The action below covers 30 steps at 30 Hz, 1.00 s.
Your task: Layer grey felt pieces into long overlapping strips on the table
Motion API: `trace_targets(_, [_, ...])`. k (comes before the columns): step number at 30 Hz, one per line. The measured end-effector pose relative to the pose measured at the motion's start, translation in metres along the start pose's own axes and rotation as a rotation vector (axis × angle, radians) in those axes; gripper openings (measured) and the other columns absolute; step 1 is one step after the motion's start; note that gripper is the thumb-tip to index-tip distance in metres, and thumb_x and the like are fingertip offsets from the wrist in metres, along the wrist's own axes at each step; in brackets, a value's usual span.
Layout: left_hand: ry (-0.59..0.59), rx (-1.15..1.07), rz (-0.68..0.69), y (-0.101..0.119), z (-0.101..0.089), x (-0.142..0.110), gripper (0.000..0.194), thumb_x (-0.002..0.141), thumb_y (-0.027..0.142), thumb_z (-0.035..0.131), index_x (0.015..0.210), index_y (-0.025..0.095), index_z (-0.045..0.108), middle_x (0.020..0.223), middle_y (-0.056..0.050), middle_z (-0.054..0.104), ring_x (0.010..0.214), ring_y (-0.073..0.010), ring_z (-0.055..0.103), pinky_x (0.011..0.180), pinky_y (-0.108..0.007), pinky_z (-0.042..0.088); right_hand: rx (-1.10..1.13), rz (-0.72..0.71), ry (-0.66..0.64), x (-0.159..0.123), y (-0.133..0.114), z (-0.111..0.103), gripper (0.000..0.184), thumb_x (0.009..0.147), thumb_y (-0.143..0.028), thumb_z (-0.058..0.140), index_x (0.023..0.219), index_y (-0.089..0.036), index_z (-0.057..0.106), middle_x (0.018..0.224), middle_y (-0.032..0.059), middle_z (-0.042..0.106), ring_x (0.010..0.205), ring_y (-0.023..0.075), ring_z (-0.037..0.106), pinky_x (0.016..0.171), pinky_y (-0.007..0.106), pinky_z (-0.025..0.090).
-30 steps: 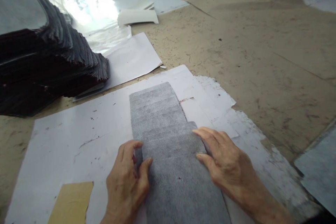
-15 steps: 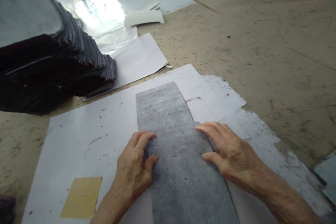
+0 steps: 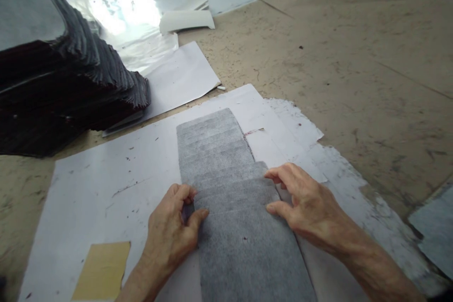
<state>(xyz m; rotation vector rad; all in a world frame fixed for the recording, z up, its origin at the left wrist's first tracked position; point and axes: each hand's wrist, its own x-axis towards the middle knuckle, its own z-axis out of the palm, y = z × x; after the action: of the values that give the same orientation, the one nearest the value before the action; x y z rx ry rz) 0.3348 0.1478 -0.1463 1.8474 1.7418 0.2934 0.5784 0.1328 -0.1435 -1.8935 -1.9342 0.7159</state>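
Observation:
A long grey felt-like sheet (image 3: pixel 244 255) lies in front of me, with a rounded corner near my right fingertips. Beyond it, a narrower grey part (image 3: pixel 212 139) extends away; I cannot tell whether it is a separate piece. My left hand (image 3: pixel 175 226) grips the left edge, its thumb on top and its fingers curled at the side. On the opposite edge, my right hand (image 3: pixel 300 203) has its thumb on the surface and its bent fingers by the corner. Fingertips beneath the edges are partly hidden.
White paper (image 3: pixel 106 188) lies under the grey material. At the left stands a tall stack of dark, grey-topped pieces (image 3: pixel 81 71). A yellow square (image 3: pixel 102 269) is near my left forearm. Brown sheeting (image 3: pixel 354 56) covers the table, and a curled white strip (image 3: pixel 187 20) lies farther back.
The whole view has shifted slightly left. My left fingers have drawn back a little along the edge and curled more; my right fingers have bent more near the corner.

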Motion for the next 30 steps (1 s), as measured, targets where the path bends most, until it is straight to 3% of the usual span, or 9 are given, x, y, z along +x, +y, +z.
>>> trace_targets(6, [-0.028,-0.017,-0.059,-0.003,-0.002,-0.007,0.024,0.071,0.041,0.054,0.062,0.02,0.049,0.068,0.002,0.047,0.059,-0.0135,0.044,0.059,-0.029,0.036,-0.073,0.035,-0.058,0.005,-0.005,-0.006,0.021,0.058,-0.013,0.059,0.078,-0.019,0.054,0.083,0.0011,0.055,0.075,0.0153,0.051,0.062,0.025,0.038])
trace_targets(11, [-0.053,-0.063,-0.054,-0.012,0.002,-0.028,0.028,0.075,0.048,0.053,0.066,0.021,0.053,0.067,0.002,0.051,0.06,-0.0128,0.048,0.058,-0.025,0.038,-0.118,0.095,0.036,-0.009,-0.004,0.0,0.01,0.062,-0.02,0.061,0.066,-0.02,0.052,0.069,-0.001,0.054,0.063,0.0136,0.051,0.055,0.024,0.037])
trace_targets(18, [0.013,-0.128,-0.166,-0.006,0.013,-0.037,0.036,0.077,0.05,0.051,0.057,0.02,0.048,0.061,0.003,0.046,0.055,-0.0116,0.045,0.054,-0.023,0.036,-0.148,0.124,0.28,-0.024,-0.008,0.02,0.023,0.075,-0.035,0.052,0.056,-0.021,0.048,0.056,-0.0014,0.052,0.047,0.0121,0.047,0.044,0.025,0.032])
trace_targets(30, [0.007,-0.341,-0.292,-0.001,0.01,-0.031,0.034,0.072,0.039,0.058,0.05,0.018,0.042,0.061,0.003,0.042,0.06,-0.0114,0.042,0.058,-0.024,0.032,-0.087,0.213,0.242,-0.019,-0.005,0.02,0.029,0.072,-0.045,0.045,0.053,-0.023,0.046,0.055,0.0008,0.053,0.054,0.0178,0.052,0.045,0.028,0.033])
